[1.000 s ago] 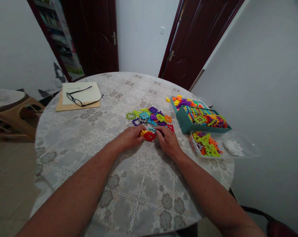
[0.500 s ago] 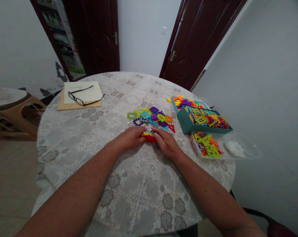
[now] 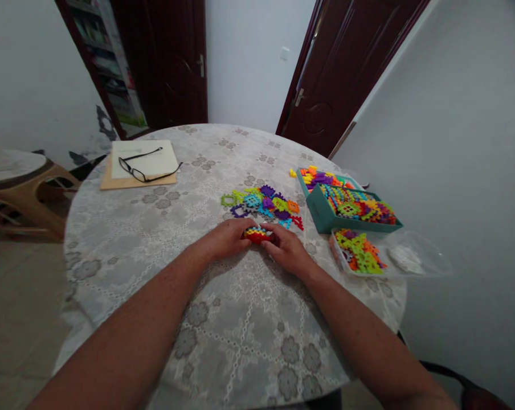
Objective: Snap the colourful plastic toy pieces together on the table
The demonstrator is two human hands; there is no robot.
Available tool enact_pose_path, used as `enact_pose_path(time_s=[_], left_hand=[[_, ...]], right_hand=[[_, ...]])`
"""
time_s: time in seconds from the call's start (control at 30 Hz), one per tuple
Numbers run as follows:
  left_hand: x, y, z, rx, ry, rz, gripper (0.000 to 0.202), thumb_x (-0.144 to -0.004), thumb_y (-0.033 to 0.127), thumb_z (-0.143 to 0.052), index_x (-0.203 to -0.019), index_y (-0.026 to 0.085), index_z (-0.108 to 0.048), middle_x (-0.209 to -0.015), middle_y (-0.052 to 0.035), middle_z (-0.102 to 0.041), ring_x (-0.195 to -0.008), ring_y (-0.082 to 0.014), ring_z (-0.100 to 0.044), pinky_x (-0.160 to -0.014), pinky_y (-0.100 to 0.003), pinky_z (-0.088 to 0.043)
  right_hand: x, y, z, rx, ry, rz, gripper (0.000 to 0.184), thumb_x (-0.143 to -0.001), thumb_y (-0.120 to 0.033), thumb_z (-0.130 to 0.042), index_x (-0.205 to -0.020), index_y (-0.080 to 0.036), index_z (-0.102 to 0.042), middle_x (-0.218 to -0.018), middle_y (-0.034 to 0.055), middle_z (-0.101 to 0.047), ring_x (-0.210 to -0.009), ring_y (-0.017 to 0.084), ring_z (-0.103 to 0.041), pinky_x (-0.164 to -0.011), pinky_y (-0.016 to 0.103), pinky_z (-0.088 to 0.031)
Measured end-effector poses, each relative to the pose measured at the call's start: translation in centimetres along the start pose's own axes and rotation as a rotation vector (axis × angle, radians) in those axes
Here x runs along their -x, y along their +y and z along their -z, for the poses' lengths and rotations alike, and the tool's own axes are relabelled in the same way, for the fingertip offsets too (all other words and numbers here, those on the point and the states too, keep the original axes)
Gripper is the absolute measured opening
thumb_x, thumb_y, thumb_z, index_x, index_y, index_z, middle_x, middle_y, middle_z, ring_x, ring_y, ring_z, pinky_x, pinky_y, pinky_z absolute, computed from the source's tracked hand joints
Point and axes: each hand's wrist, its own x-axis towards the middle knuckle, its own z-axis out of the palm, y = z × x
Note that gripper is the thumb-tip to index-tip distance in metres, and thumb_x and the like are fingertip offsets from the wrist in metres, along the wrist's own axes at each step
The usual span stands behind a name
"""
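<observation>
Between my two hands is a small stack of interlocking plastic pieces (image 3: 258, 235), red on the near side with yellow and blue rows behind. My left hand (image 3: 231, 237) grips its left end, fingers curled around the far side and thumb in front. On the right end, my right hand (image 3: 285, 247) closes with thumb and fingers. Fingers hide parts of the stack. Just beyond the hands lies a loose pile of toothed building pieces (image 3: 252, 200) in green, blue, purple, orange and red.
At the right stand a teal box (image 3: 326, 219) of stacked pieces, a teal tray (image 3: 302, 181) of loose ones, and a clear tub (image 3: 342, 263) beside its clear lid (image 3: 432, 254). Eyeglasses (image 3: 138, 174) rest on papers (image 3: 166, 149) at the far left of the round cloth-covered table (image 3: 223, 330).
The right hand's fingers have shifted around the stack's right end, and more of its yellow rows shows. The left hand has hardly moved.
</observation>
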Motion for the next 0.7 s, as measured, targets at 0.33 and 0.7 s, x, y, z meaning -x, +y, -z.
enact_pose_path(time_s=[0.33, 0.7], left_hand=[[-0.2, 0.1, 0.4, 0.09, -0.001, 0.016, 0.03, -0.088, 0.027, -0.062, -0.117, 0.024, -0.07, -0.109, -0.0057, -0.076, -0.097, -0.0232, -0.067, -0.086, -0.034, -0.048], [-0.3, -1.0, -0.2, 0.15, 0.022, 0.082, 0.039, -0.088, 0.035, -0.06, -0.125, 0.022, -0.068, -0.119, -0.0102, -0.076, -0.088, -0.0213, -0.071, -0.081, -0.033, -0.054]], right_hand=[[-0.3, -1.4, -0.1, 0.125, -0.016, 0.042, 0.031, -0.095, -0.026, -0.066, -0.126, -0.022, -0.069, -0.109, 0.0044, -0.075, -0.092, 0.018, -0.066, -0.083, 0.029, -0.049], [-0.7, -3.2, 11.2, 0.319, 0.497, -0.148, 0.037, -0.095, -0.043, -0.062, -0.125, -0.021, -0.068, -0.093, 0.0044, -0.073, -0.078, 0.02, -0.063, -0.077, 0.031, -0.048]])
